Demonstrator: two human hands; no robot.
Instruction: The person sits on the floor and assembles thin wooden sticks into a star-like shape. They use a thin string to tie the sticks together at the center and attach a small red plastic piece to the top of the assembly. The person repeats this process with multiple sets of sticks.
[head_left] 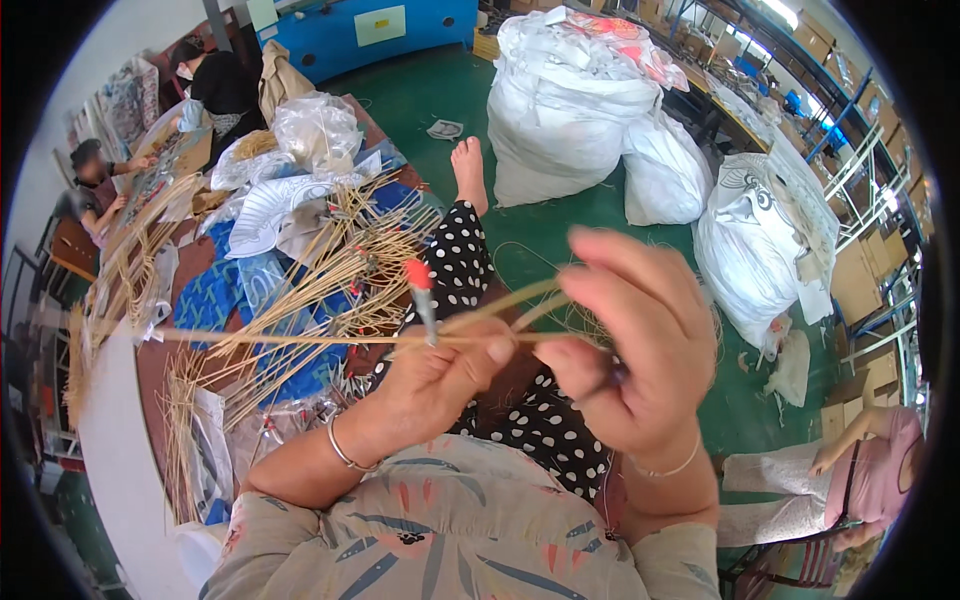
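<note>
Head view: we see a pale strip [290, 339] held in the air before the chest, running almost level out to the left, where its end blurs. Our left hand [440, 372] pinches it between thumb and fingers; a red-tipped piece [420, 285] stands up just beside the knuckles, its attachment unclear. Our right hand [640, 345] is blurred, fingers curled and thumb apart; we cannot tell whether it grips a strip. Beyond, similar sticks [325, 275] lie over blue cloth [205, 305] on the counter [370, 120]. We judge the strip light, springy and liable to split if bent sharply; a thumb-and-finger pinch near the bend should steady it, the long free end tending to whip.
</note>
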